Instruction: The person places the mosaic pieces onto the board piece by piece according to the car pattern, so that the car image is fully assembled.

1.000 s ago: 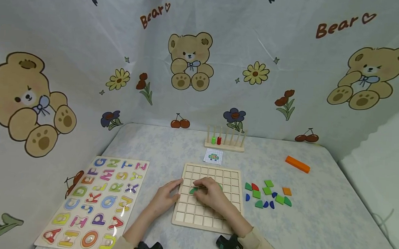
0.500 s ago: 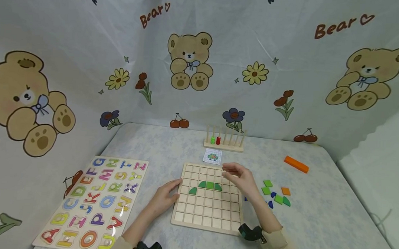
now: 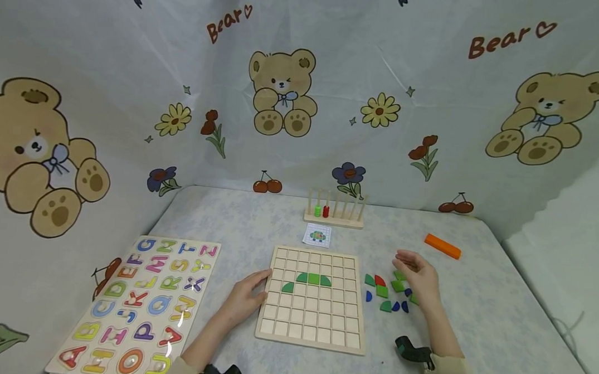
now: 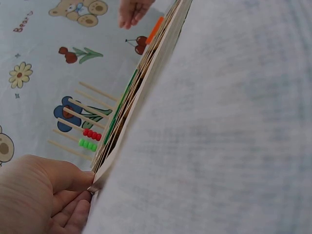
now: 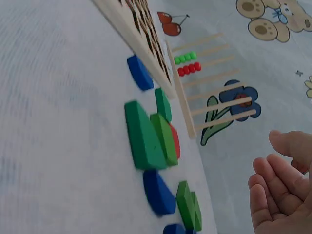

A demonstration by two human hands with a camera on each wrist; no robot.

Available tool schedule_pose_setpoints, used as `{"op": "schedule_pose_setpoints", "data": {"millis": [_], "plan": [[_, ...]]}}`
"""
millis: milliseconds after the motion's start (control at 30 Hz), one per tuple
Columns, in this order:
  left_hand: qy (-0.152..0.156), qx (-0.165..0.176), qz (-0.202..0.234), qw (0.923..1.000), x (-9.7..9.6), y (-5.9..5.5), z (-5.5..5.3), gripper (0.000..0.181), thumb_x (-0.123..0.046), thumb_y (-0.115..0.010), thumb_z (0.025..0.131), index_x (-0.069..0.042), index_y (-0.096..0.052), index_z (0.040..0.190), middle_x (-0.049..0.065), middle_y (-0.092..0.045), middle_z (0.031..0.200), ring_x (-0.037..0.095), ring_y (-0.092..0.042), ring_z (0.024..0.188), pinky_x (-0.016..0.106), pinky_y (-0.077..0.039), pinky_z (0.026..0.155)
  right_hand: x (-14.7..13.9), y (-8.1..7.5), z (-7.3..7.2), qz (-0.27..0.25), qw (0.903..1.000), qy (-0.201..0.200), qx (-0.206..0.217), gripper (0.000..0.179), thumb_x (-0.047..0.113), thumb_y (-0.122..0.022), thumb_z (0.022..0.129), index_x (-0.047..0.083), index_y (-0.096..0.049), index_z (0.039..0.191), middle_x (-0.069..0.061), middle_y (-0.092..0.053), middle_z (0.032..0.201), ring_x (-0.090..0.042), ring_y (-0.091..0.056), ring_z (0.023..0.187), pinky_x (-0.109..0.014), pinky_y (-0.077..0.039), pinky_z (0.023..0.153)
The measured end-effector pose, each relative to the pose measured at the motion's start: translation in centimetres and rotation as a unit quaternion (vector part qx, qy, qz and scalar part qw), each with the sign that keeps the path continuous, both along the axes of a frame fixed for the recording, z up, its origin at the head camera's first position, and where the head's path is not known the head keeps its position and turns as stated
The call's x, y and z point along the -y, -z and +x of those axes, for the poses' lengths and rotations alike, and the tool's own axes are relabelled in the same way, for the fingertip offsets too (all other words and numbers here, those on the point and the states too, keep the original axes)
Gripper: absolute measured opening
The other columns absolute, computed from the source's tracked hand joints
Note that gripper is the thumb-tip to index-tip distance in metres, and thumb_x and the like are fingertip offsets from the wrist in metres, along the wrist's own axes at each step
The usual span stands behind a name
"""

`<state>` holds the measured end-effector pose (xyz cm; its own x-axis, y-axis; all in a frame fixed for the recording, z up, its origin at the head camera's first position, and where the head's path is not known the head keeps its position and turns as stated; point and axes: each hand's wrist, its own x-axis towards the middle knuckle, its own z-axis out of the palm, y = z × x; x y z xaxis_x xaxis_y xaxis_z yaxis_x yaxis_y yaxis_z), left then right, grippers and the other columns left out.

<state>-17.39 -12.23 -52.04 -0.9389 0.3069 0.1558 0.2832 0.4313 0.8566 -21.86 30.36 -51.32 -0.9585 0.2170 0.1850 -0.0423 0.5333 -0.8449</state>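
Note:
My left hand holds the left edge of a wooden grid board; in the left wrist view its thumb and fingers pinch the board's rim. On the grid, a green square sits between two green quarter-round pieces, with another green quarter-round lower left. My right hand hovers over the loose pieces right of the board, its fingers loosely bent and nothing visible in them. Below it lie green squares, a red piece, green quarter-rounds and blue half-rounds. The hand hides some pieces.
A small pattern card lies behind the board, and a wooden peg rack with green and red beads stands beyond it. An alphabet puzzle lies at left. An orange bar rests at back right.
My right hand has come off the grid board and moved right, over the loose pieces, uncovering the green pieces on the grid. My left hand keeps its place at the board's edge.

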Motion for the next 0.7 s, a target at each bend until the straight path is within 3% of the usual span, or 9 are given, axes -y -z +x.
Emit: {"op": "schedule_pose_setpoints", "data": {"millis": [167, 233, 367, 700], "plan": [[-0.001, 0.002, 0.001, 1.0000, 0.0, -0.1, 0.0, 0.051, 0.003, -0.061, 0.088, 0.002, -0.046, 0.137, 0.019, -0.045, 0.138, 0.032, -0.042, 0.128, 0.045, -0.037, 0.103, -0.7, -0.7, 1.4, 0.039, 0.9983, 0.039, 0.017, 0.045, 0.036, -0.061, 0.092, 0.006, -0.059, 0.125, -0.011, -0.062, 0.117, -0.019, -0.057, 0.101, -0.008, -0.045, 0.074], [-0.001, 0.000, -0.002, 1.0000, 0.0, 0.0, 0.0, 0.051, 0.003, -0.061, 0.088, 0.001, -0.046, 0.137, 0.019, -0.046, 0.138, 0.033, -0.042, 0.127, 0.045, -0.037, 0.103, -0.3, -1.6, 2.2, 0.038, 0.9976, 0.049, 0.029, 0.043, 0.032, -0.062, 0.092, 0.004, -0.058, 0.125, -0.014, -0.061, 0.119, -0.024, -0.056, 0.104, -0.013, -0.046, 0.077], [-0.002, -0.006, -0.002, 1.0000, 0.1, 0.2, -0.1, 0.051, 0.002, -0.062, 0.088, 0.001, -0.047, 0.137, 0.019, -0.046, 0.138, 0.033, -0.042, 0.127, 0.046, -0.037, 0.103, -0.4, -1.0, 2.2, 0.056, 0.9957, 0.067, 0.031, 0.040, 0.027, -0.062, 0.092, 0.004, -0.058, 0.124, -0.016, -0.061, 0.118, -0.028, -0.056, 0.104, -0.032, -0.052, 0.083], [-0.002, 0.015, 0.003, 0.9999, 0.1, 0.1, -0.1, 0.052, 0.001, -0.061, 0.088, -0.001, -0.046, 0.138, 0.015, -0.045, 0.139, 0.027, -0.042, 0.128, 0.043, -0.037, 0.104, -0.7, 0.6, 2.2, 0.132, 0.9906, 0.035, 0.013, 0.035, 0.017, -0.063, 0.091, -0.001, -0.059, 0.120, -0.019, -0.063, 0.110, -0.032, -0.059, 0.096, -0.046, -0.052, 0.079]]}}
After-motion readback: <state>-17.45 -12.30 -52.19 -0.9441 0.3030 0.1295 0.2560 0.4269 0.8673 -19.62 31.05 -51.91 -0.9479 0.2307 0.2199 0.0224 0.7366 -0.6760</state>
